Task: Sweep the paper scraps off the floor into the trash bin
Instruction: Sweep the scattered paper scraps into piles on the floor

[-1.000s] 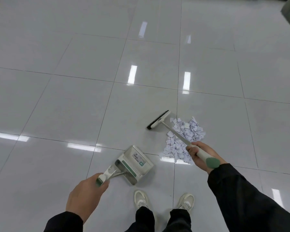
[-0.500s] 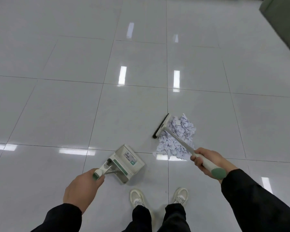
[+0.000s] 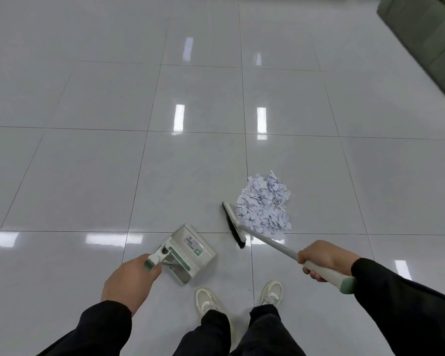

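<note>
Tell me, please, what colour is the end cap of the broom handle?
Muted green, on the white grip of the broom handle below the right hand; head view.

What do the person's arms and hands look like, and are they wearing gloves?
No gloves. Both the left hand and the right hand are bare. Each arm is covered by a long black sleeve: the left sleeve and the right sleeve both end at the wrist. The cloth looks plain and dark, with no stripes, markings or watch showing.
</note>
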Demonstrator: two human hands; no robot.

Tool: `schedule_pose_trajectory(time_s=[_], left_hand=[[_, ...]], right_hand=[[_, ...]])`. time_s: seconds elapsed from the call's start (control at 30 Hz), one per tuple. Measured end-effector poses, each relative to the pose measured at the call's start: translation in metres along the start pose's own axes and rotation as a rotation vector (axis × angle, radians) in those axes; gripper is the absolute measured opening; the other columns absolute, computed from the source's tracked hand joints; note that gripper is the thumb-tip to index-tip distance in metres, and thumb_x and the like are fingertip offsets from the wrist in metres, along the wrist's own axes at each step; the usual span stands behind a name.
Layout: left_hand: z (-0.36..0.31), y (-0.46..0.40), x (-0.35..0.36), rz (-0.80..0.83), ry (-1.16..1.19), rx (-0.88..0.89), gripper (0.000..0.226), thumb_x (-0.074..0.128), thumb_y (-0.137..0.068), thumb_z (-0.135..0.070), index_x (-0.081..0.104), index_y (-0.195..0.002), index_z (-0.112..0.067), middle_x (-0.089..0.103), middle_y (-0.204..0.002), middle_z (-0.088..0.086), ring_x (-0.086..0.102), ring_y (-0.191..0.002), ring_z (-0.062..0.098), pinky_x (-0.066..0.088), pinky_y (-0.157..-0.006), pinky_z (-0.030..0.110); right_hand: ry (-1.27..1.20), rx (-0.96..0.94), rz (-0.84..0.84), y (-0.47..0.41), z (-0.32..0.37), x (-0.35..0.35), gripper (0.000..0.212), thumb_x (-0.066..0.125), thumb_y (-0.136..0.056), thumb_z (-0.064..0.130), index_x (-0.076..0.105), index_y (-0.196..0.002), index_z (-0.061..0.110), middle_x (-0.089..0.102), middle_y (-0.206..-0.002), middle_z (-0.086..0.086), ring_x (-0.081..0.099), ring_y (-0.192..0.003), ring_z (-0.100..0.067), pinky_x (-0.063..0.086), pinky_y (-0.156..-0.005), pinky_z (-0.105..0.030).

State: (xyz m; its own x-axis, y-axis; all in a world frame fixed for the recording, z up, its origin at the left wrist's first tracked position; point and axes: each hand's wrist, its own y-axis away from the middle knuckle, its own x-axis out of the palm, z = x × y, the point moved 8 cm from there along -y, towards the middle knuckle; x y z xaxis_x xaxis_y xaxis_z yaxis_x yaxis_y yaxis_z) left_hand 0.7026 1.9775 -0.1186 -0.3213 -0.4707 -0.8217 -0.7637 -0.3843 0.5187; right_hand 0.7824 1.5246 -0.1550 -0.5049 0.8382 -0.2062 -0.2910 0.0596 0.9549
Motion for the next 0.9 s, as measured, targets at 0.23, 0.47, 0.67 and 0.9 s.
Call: schedule_pose_trajectory(time_s=[0.23,0.47,0.67,0.9], left_hand=[[-0.042,0.003,0.010,0.020,-0.027,0.032,0.024,0.050,-0.100,-0.049,0.055,-0.084,-0.032,0.063,-0.074,-0.008,0.059,-0.069,0.012,0.044,-0.059,0.028],[-0.101,0.015,0.026,0.045,-0.020,0.088,0.031,0.048,-0.101,-0.049,0.055,-0.080,-0.028,0.063,-0.074,-0.006,0.058,-0.070,0.014,0.044,-0.062,0.030],[-0.132,0.030,0.060,0.068,0.007,0.070,0.035,0.051,-0.101,-0.050,0.056,-0.079,-0.023,0.063,-0.072,-0.003,0.059,-0.068,0.017,0.044,-0.059,0.029],[-0.184,0.038,0.108,0.081,0.052,0.058,0.036,0.051,-0.101,-0.048,0.056,-0.077,-0.022,0.064,-0.072,0.000,0.059,-0.067,0.019,0.040,-0.057,0.030]], right_hand=[[-0.223,-0.002,-0.025,0.024,-0.028,-0.032,0.021,0.057,-0.091,0.008,0.057,-0.107,-0.005,0.061,-0.072,-0.016,0.047,-0.044,-0.018,0.043,-0.041,-0.021],[-0.533,-0.025,0.028,0.080,-0.094,-0.069,0.032,0.056,-0.091,0.015,0.055,-0.118,-0.003,0.061,-0.079,-0.016,0.042,-0.048,-0.018,0.037,-0.039,-0.021],[-0.609,-0.061,0.033,0.107,-0.123,-0.091,0.019,0.054,-0.092,0.011,0.056,-0.107,-0.001,0.059,-0.080,-0.018,0.039,-0.048,-0.019,0.033,-0.039,-0.021],[-0.647,-0.058,0.027,0.115,-0.167,-0.125,0.016,0.053,-0.093,0.009,0.057,-0.106,0.001,0.059,-0.077,-0.016,0.040,-0.048,-0.019,0.035,-0.038,-0.021]])
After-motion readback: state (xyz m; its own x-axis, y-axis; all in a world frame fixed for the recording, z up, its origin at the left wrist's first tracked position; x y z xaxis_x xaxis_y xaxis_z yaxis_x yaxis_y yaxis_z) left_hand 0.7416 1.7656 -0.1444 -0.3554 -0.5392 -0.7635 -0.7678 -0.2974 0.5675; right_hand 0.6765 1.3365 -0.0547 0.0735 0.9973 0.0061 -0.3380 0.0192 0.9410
